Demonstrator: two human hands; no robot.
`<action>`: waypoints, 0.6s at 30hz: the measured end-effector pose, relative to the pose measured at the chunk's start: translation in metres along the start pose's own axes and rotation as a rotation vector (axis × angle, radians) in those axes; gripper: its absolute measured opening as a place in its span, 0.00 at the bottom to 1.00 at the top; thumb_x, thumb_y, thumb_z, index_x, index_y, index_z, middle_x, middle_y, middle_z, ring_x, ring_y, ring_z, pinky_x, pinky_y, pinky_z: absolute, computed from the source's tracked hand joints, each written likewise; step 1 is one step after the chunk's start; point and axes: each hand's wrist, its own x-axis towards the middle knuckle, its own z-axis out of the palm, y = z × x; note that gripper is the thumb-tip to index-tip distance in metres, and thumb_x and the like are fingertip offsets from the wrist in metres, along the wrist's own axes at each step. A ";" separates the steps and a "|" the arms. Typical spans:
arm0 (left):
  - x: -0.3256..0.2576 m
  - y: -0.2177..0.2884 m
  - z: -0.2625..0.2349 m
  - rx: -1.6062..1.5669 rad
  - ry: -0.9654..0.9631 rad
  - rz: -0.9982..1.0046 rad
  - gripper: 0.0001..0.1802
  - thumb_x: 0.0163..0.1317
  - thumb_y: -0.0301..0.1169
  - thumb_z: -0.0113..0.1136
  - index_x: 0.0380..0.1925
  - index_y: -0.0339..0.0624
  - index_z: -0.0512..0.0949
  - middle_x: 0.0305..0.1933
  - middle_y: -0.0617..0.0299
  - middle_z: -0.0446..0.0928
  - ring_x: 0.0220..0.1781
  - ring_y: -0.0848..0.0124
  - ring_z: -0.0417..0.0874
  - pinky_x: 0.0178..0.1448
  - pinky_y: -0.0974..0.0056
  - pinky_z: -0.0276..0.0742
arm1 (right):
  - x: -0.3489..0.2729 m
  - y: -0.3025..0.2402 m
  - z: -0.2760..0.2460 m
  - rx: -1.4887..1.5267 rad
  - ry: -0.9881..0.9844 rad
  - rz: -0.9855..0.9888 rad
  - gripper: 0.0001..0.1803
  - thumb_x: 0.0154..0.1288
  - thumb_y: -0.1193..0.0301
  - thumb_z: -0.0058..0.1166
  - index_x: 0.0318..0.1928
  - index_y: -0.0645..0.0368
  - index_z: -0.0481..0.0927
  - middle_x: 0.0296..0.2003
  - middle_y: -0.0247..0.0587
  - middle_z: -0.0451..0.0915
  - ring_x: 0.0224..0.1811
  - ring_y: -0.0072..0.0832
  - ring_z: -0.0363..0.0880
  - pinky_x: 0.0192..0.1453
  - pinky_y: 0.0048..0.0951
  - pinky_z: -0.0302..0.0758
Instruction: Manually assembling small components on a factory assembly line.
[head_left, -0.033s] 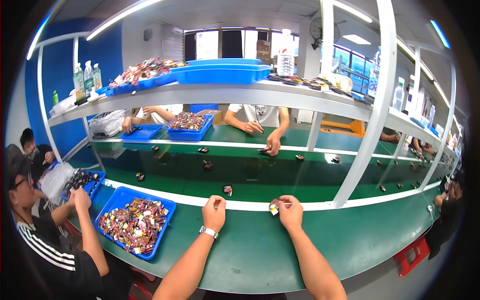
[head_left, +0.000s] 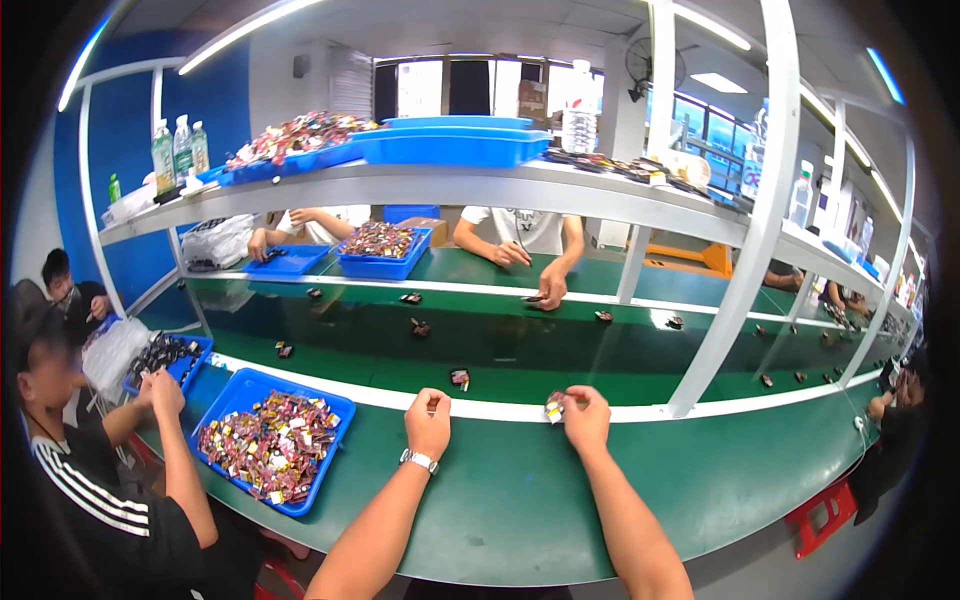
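Observation:
My right hand (head_left: 588,421) is closed in a pinch on a small dark-red part with white and yellow patches (head_left: 555,406), held over the white rail at the belt's near side. To its left, my left hand (head_left: 428,424) has its fingers pressed together; whatever may be between them is hidden. A watch with a metal band (head_left: 419,460) is on my left wrist. Just beyond the left hand, a similar small part (head_left: 459,378) lies on the dark green belt (head_left: 520,357).
A blue tray (head_left: 345,412) heaped with similar parts stands at my left. Beside it a co-worker's hands (head_left: 160,390) are over another blue tray (head_left: 207,352). Across the belt, another person's hand (head_left: 553,285) holds a dark piece. A white post (head_left: 735,220) and shelf (head_left: 440,187) frame the bench.
The part in my right hand has risen very slightly along with the fingers. My left hand keeps its closed pose. The whole view has shifted a little.

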 end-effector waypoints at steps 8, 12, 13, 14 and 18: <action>0.003 -0.007 -0.004 -0.064 0.003 -0.141 0.13 0.62 0.31 0.59 0.21 0.34 0.74 0.17 0.64 0.71 0.22 0.77 0.67 0.29 0.66 0.67 | 0.065 0.031 0.034 -0.422 0.004 0.059 0.15 0.58 0.66 0.65 0.41 0.63 0.84 0.36 0.49 0.85 0.43 0.40 0.83 0.51 0.38 0.77; 0.000 0.010 -0.004 -0.023 -0.013 -0.085 0.14 0.61 0.31 0.59 0.21 0.34 0.73 0.16 0.62 0.70 0.20 0.75 0.67 0.27 0.65 0.66 | 0.035 -0.016 0.082 -0.588 -0.018 -0.296 0.28 0.57 0.52 0.64 0.48 0.62 0.81 0.48 0.52 0.79 0.54 0.48 0.75 0.57 0.46 0.72; -0.002 0.017 -0.004 -0.015 -0.042 -0.076 0.15 0.63 0.30 0.58 0.20 0.35 0.70 0.17 0.68 0.65 0.22 0.80 0.62 0.27 0.67 0.61 | 0.031 -0.025 0.100 -0.494 -0.168 -0.273 0.32 0.55 0.48 0.64 0.51 0.61 0.79 0.51 0.51 0.77 0.57 0.49 0.72 0.58 0.48 0.71; -0.001 0.015 -0.009 -0.020 -0.029 -0.084 0.15 0.63 0.30 0.58 0.20 0.35 0.70 0.16 0.68 0.65 0.22 0.80 0.62 0.27 0.67 0.61 | 0.016 -0.041 0.123 -0.572 -0.189 -0.273 0.35 0.53 0.46 0.66 0.51 0.62 0.78 0.50 0.51 0.77 0.56 0.48 0.72 0.58 0.47 0.71; -0.001 0.010 -0.012 -0.072 -0.020 -0.117 0.15 0.63 0.30 0.58 0.19 0.36 0.69 0.16 0.69 0.65 0.22 0.81 0.62 0.26 0.67 0.60 | -0.009 -0.063 0.170 -0.753 -0.303 -0.170 0.39 0.47 0.46 0.70 0.50 0.64 0.75 0.48 0.50 0.77 0.54 0.45 0.74 0.56 0.45 0.73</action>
